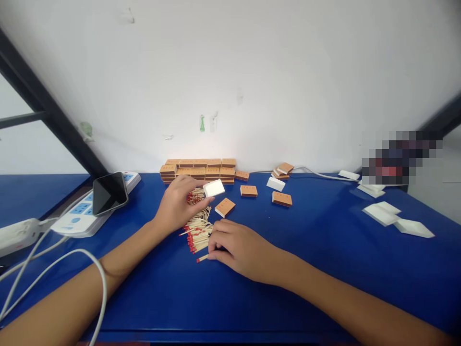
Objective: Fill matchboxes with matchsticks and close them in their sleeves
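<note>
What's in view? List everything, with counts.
Table: one, blue, below
Wall: one, white, behind
Matchboxes: many, orange, stacked at wall, loose nearby
Matches: many, pale, red-headed, beside hands
Held piece: one, white, centre
Other pieces: several, white, right
Power strip: one, white, left
Block: one, white, left edge
Phone: one, black, on strip
Cables: several, white, left, rear
Bars: several, black, both sides
Pixelated patch: one, far right
Left hand: one, holding piece
Right hand: one, pinching match

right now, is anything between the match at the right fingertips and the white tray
Mainly the thumb of the left hand, at the tray's near edge. Loose matches and an orange box lie low between right hand and tray, seemingly no block.
</note>
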`<state>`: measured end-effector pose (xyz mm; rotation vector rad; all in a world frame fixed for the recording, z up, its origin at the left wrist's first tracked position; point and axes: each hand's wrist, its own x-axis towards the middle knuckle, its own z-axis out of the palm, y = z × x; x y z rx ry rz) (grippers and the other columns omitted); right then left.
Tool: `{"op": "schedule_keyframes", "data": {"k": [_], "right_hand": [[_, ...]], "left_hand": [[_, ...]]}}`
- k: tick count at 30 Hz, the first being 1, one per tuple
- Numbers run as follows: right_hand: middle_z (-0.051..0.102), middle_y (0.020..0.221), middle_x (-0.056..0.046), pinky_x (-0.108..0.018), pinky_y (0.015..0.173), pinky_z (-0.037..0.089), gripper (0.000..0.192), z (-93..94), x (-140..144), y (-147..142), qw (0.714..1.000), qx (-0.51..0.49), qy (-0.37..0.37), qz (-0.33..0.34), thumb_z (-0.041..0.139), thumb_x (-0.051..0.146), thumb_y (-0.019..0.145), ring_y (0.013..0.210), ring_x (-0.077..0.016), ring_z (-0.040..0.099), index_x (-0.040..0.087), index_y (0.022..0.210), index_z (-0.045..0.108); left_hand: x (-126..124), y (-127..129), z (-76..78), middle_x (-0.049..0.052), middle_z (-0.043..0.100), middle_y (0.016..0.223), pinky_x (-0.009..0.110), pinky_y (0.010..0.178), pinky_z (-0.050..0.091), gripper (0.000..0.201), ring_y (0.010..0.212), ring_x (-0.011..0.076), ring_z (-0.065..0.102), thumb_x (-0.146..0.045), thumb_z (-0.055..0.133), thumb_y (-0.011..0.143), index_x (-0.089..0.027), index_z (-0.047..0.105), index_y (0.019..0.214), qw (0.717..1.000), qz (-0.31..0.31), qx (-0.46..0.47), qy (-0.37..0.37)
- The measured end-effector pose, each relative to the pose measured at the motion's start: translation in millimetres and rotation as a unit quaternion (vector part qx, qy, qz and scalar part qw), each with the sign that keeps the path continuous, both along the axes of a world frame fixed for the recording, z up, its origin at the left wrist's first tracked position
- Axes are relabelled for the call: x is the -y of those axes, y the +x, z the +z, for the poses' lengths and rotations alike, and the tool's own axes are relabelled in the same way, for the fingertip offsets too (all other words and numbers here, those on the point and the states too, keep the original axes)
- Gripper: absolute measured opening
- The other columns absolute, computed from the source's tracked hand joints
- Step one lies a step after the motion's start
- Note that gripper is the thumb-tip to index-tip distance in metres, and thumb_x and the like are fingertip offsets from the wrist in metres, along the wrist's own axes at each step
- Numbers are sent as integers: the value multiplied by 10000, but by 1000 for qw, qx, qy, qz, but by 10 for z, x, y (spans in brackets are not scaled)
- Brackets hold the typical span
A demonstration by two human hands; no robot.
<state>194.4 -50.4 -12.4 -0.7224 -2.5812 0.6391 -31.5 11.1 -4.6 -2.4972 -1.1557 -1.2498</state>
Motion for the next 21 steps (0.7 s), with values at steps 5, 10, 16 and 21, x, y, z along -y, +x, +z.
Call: {"op": "schedule_keyframes", "data": {"k": [5,10,16,21], "right_hand": [[654,933,-34,-307,811,497,96,51,-62,78,999,-5,45,-18,677,186,993,889,-181,616,181,899,661],[633,957,-54,-347,819,495,114,197,-281,329,970,-83,156,-170,584,201,1043,899,-207,610,190,940,630],[640,949,-91,-400,818,511,165,178,-355,359,949,-17,257,-184,516,210,1062,929,-256,600,190,949,635],[646,965,-94,-400,835,518,155,161,-318,310,951,-25,256,-173,521,218,1063,949,-257,600,186,974,643]], "left_hand": [[-10,-14,-9,90,756,1037,441,868,565,352,984,256,653,-373,770,921,-184,711,1212,997,-23,-48,60],[64,42,13,97,761,1038,448,894,563,392,1016,272,657,-366,788,910,-160,691,1229,988,-46,-107,103],[194,166,60,89,763,1019,431,896,559,368,1025,268,671,-369,761,934,-184,680,1241,984,-82,-119,100],[206,166,74,86,768,1025,433,891,555,355,1017,269,679,-366,754,940,-195,682,1242,983,-84,-124,102]]}}
